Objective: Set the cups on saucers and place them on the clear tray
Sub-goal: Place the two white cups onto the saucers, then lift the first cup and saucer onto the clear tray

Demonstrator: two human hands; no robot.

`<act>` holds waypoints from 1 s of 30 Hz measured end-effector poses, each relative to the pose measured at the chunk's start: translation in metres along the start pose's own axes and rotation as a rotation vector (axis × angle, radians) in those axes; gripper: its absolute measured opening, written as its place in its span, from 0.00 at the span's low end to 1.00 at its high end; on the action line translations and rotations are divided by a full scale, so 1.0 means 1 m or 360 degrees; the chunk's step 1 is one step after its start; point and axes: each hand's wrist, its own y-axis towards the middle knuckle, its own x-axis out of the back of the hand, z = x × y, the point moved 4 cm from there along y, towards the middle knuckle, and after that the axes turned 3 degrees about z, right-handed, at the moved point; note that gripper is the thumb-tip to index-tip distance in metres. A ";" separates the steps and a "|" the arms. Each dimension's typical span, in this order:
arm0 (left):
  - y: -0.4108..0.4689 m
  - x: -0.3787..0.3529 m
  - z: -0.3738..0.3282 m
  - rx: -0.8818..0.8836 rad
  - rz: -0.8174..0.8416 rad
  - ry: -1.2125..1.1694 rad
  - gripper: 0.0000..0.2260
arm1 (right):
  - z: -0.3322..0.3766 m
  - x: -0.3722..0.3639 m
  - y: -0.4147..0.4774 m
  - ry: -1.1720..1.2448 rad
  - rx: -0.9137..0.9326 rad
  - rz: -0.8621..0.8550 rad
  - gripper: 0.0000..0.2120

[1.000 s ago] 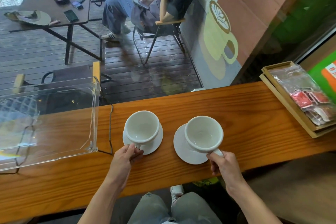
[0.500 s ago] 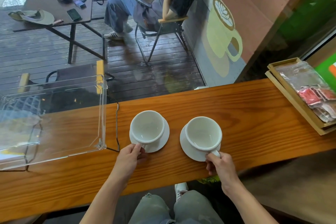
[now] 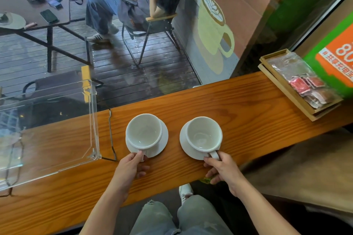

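Head view: both white cups sit on saucers on counter. Left hand (image 3: 131,166) grip pinches left cup (image 3: 144,131) handle, right hand (image 3: 222,170) right cup (image 3: 203,135) handle. Next I'd carry each set onto clear tray (image 3: 95,120).

Wooden counter (image 3: 238,105), centre of frame: two cup-and-saucer sets side by side, left cup (image 3: 144,131) and right cup (image 3: 203,134), a bare strip of wood between them. Left hand (image 3: 131,166) pinches the left cup's handle, right hand (image 3: 222,170) the right one's; both come in from the near edge. Clear tray (image 3: 91,120) at left of frame, its upright right wall standing between the cups and the tray floor; tray floor bare. Narrow open gap between that wall and the left saucer (image 3: 164,139). Right of the right saucer (image 3: 183,143), open wood runs to a wooden box of sachets (image 3: 298,86) at the right edge.
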 end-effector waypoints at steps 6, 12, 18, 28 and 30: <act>0.000 -0.001 0.003 0.0007 0.0028 -0.0013 0.12 | -0.001 -0.002 -0.007 -0.0037 0.0007 -0.0053 0.04; 0.000 0.002 0.007 -0.0008 0.0110 -0.0002 0.11 | 0.002 -0.003 -0.020 -0.0086 0.0032 -0.0125 0.04; -0.003 0.008 0.005 -0.0135 0.0108 0.0208 0.14 | 0.017 0.003 -0.039 -0.0200 0.0242 -0.0369 0.11; 0.007 0.025 -0.018 -0.0243 -0.0324 0.0203 0.28 | 0.084 -0.061 -0.019 -0.0382 0.0546 -0.0023 0.04; 0.013 0.024 -0.022 -0.0198 -0.0334 0.0153 0.31 | 0.092 -0.078 -0.003 -0.0427 0.0512 0.0029 0.02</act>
